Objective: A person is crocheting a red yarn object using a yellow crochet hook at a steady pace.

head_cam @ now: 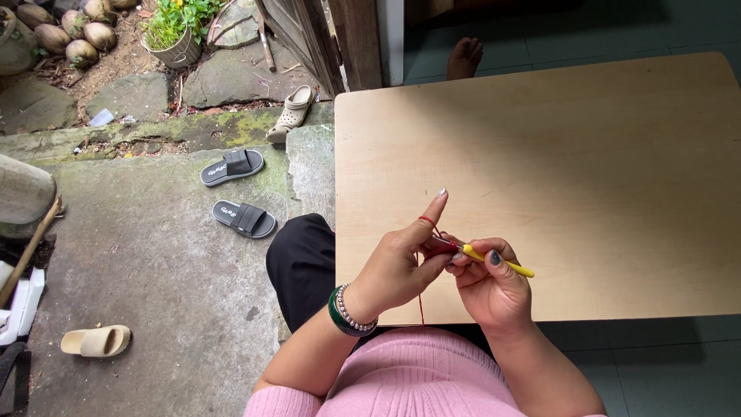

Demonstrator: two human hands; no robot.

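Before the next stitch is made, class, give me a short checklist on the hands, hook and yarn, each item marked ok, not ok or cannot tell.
1. Right hand grips the yellow crochet hook: ok.
2. Red yarn is wrapped over the raised index finger of the left hand: ok.
3. Left thumb and fingers pinch the small red work beside the hook tip: ok.
4. A yarn strand hangs down past the wooden table edge, free of snags: cannot tell.
5. Loop seated on the hook tip: cannot tell, too small.
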